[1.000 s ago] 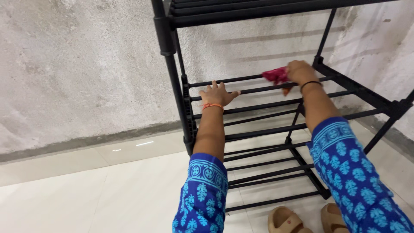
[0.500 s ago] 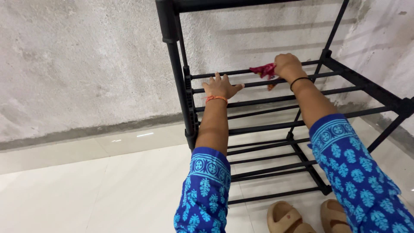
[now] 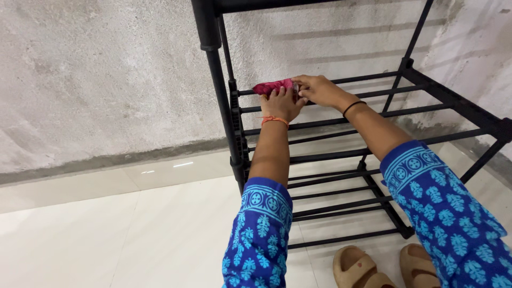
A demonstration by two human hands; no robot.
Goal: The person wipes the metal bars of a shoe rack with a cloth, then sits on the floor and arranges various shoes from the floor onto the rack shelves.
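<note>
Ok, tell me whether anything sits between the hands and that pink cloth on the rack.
Nothing visible does. The right hand already touches the pink cloth on a rear bar of the black rack, and the left hand rests just below the cloth, its fingers reaching it.

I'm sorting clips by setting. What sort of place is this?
Probably a home corner or entryway, though that's a guess. A black tiered rack stands on glossy white floor tiles against a rough plastered wall, with tan sandals below. Both hands, left hand and right hand, meet at a pink cloth.
</note>
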